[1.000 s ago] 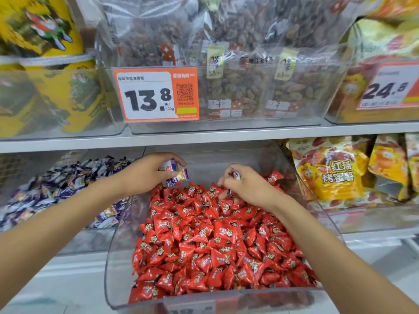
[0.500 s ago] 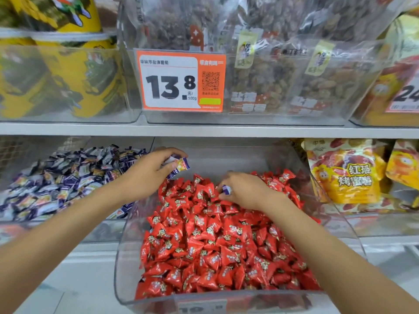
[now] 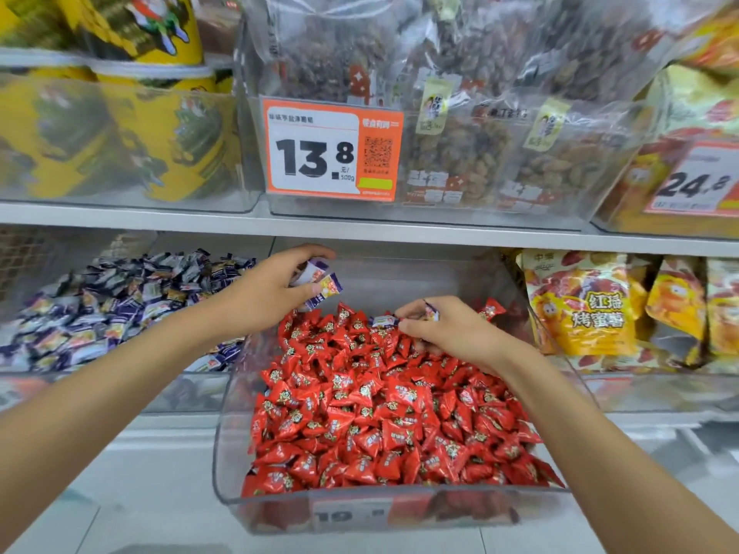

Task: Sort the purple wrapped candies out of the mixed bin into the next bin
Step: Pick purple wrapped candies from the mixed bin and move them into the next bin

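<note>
- Head cam: left hand (image 3: 264, 291) grips few purple candies (image 3: 320, 279) above far-left edge of mixed bin (image 3: 224, 465).
- Right hand (image 3: 452, 333) pinches one purple candy (image 3: 430, 313) atop red candies (image 3: 380, 413).

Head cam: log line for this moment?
left hand: holds purple wrapped candies | right hand: pinches one in clear plastic mixed bin

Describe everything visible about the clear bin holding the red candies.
The clear bin is see-through plastic with rounded front corners, jutting forward from the shelf. Red candies fill it. A blurred price label sits on its front wall. The right hand reaches inside, pinching a purple candy; the left hand holds purple candies above its back left corner.
</note>
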The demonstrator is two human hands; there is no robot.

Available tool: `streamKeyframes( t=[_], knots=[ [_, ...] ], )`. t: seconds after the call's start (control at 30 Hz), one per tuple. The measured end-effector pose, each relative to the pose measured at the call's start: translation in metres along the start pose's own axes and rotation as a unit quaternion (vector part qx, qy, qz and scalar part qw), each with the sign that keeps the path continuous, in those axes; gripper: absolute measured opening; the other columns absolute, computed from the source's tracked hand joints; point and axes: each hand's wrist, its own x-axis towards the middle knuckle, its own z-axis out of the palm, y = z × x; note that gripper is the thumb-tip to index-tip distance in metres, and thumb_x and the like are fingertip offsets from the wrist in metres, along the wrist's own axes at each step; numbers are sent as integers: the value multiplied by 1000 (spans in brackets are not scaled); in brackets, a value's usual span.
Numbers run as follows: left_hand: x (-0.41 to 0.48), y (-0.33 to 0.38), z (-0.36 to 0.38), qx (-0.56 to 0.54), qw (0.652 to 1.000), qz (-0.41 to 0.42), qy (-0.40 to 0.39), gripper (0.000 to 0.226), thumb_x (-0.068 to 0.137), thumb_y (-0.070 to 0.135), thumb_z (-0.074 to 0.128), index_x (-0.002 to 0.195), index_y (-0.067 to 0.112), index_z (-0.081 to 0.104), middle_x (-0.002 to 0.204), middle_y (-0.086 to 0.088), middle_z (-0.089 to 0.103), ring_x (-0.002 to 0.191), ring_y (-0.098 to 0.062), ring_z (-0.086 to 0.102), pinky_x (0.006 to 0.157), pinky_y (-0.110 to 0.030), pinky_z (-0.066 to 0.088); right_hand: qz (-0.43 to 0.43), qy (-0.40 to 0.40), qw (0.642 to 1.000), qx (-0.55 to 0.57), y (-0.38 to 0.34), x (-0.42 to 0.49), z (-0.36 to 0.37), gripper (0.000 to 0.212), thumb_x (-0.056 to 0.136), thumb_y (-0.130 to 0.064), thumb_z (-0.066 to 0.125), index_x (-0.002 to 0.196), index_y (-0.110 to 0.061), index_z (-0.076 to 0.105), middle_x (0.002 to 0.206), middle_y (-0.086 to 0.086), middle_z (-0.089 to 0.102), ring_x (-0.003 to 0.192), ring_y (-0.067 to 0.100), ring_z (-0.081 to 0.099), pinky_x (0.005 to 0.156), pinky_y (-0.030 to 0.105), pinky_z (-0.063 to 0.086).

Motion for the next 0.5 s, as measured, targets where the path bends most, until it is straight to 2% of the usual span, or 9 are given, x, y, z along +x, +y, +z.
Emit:
streamKeyframes(
  t=[0.03,0.07,0.13,0.17,0.23,0.27,0.33,0.43,0.5],
  knots=[
    [-2,1,-1,3,1000,-2,-1,40,98,12,54,133,29,47,129,16,51,114,4,53,101,-22,43,-4,2,1000,-14,-4,-3,3,17,94,-19,62,97,-4,71,67,5,55,61,14,47,60,22,40],
    [-6,4,-2,4,1000,-4,2,40,98,12,52,134,29,47,130,16,50,117,-2,53,100,-23,42,-12,2,999,-29,-11,-8,7,21,94,-16,61,90,2,70,66,5,52,61,16,43,61,18,40],
    [-16,10,-5,2,1000,-11,5,35,100,12,47,131,29,47,117,13,56,81,-8,59,74,-22,45,-18,-3,998,-55,-25,-19,17,19,93,-15,60,80,-6,71,70,2,57,64,16,47,66,21,43],
    [-23,14,-7,-5,1000,-18,7,32,101,12,45,128,29,47,101,11,58,63,-12,51,62,-26,42,-21,-6,998,-63,-32,-23,22,19,92,-15,60,77,-17,72,76,1,62,69,17,53,68,27,44],
    [-41,17,-14,-11,999,-33,10,27,102,13,41,124,29,45,77,3,52,50,-18,36,51,-31,32,-33,-5,997,-74,-44,-31,30,21,91,-13,56,80,-25,70,75,3,63,68,19,51,65,31,41],
    [-49,17,-18,-12,999,-38,12,26,102,15,41,123,30,43,79,-3,54,49,-25,37,51,-33,33,-34,3,996,-80,-49,-35,31,20,92,-11,55,84,-21,70,68,3,60,63,18,48,61,28,39],
    [-62,15,-24,-25,999,-45,17,25,101,18,41,121,33,41,109,-7,58,61,-40,55,60,-44,46,-26,42,994,-95,-51,-39,29,16,92,-9,54,89,-6,69,60,2,57,55,15,45,56,26,37],
    [-71,13,-26,-69,996,-58,1,28,102,19,43,126,32,40,134,8,39,68,-18,69,82,-62,51,-9,79,990,-113,-38,-37,22,27,92,-15,63,85,11,65,57,7,49,51,14,39,53,25,34],
    [-66,11,-20,-62,997,-53,-5,30,101,20,45,128,34,40,130,13,39,78,-28,68,79,-63,52,11,88,990,-105,-30,-31,20,29,87,-21,72,81,7,69,56,9,52,49,11,38,50,24,34]
  ],
)
